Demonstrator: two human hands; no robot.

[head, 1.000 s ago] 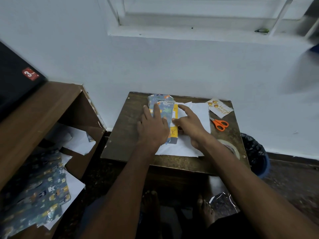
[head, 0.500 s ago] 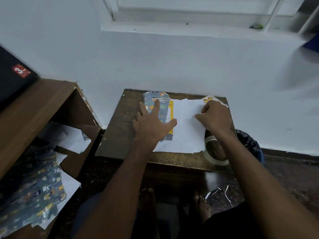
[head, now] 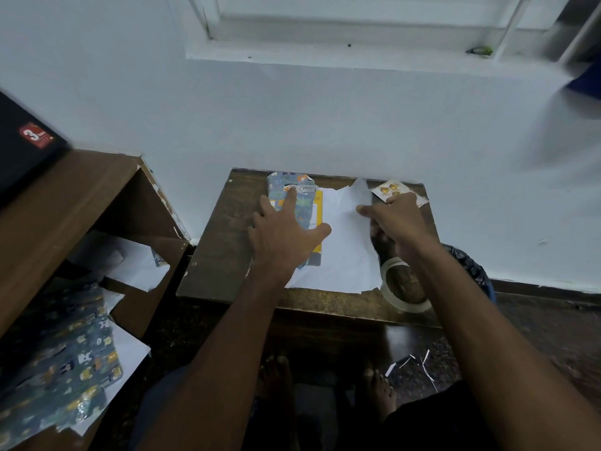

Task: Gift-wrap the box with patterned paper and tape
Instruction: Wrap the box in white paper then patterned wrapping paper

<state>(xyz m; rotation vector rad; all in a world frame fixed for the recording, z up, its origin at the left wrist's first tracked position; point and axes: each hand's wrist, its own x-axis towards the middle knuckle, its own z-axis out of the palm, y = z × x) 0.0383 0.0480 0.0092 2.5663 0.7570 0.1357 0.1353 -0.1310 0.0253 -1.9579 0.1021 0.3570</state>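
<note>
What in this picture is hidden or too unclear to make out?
- Head view: most of the box is under the left hand and the patterned paper.
- The tape roll is partly behind the right hand's forearm.
- The right hand's fingertips are blurred; whether they pinch the white paper edge is unclear.

Pale blue-white wall [head: 292,118] fills the upper view, dim even light. White window sill [head: 341,55] and frame at top. Small dark wooden desk [head: 221,242] pushed against the wall. Brown wooden shelf unit [head: 65,203] at left, open compartment facing the desk. Dark speckled floor [head: 536,327] below. Dark skirting strip [head: 546,289] along the wall base at right.
</note>
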